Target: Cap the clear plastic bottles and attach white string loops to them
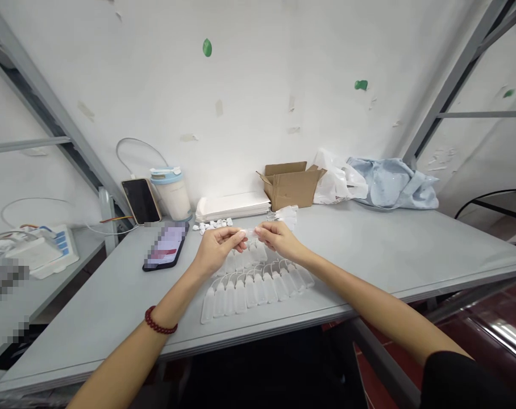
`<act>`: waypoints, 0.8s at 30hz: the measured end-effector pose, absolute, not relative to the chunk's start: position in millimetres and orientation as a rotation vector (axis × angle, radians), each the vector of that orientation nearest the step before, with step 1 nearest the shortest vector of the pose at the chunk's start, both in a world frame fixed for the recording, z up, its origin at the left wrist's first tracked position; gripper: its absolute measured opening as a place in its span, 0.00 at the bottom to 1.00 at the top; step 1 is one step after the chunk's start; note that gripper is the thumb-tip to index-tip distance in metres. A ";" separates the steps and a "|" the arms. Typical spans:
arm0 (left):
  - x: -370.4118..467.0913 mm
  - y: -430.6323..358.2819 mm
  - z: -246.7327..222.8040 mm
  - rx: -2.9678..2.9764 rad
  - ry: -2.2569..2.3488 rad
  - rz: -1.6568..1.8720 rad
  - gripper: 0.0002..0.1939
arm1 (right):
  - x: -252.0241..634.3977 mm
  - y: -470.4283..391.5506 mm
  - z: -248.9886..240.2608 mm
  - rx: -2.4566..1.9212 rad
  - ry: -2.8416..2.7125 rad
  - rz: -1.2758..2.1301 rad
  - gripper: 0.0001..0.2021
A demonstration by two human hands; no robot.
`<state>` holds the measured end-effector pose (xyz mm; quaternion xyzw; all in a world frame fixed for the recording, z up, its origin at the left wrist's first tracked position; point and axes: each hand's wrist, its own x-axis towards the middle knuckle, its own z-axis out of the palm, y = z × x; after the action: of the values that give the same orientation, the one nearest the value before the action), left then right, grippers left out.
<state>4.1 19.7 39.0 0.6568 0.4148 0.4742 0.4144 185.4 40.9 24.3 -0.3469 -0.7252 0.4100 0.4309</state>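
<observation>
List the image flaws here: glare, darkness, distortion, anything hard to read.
Head view: bright streaks glare off the red floor; the space under the table is nearly black; the frame looks wide-angle and stretched at its edges; pixel blocks mask part of the flat phone; the pale piece between left hand and right hand is indistinct.

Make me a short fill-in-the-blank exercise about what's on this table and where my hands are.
Of the left hand and the right hand, the one nearer the cup is the ____ one.
The beaded bracelet is dark ____.
The lid on the cup is light ____.
Between the cardboard box and the crumpled light-blue bundle lies a white plastic ____.

Missing words: left; red; blue; bag.
</observation>
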 end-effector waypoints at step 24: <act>7.1 21.2 36.9 1.372 1.121 1.004 0.18 | 180.2 40.3 18.0 -0.858 -1.991 0.610 0.13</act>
<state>7.1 21.2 36.9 0.5734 0.4686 0.4195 0.5250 180.2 40.3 18.0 -0.3438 -0.7980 0.2443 0.4304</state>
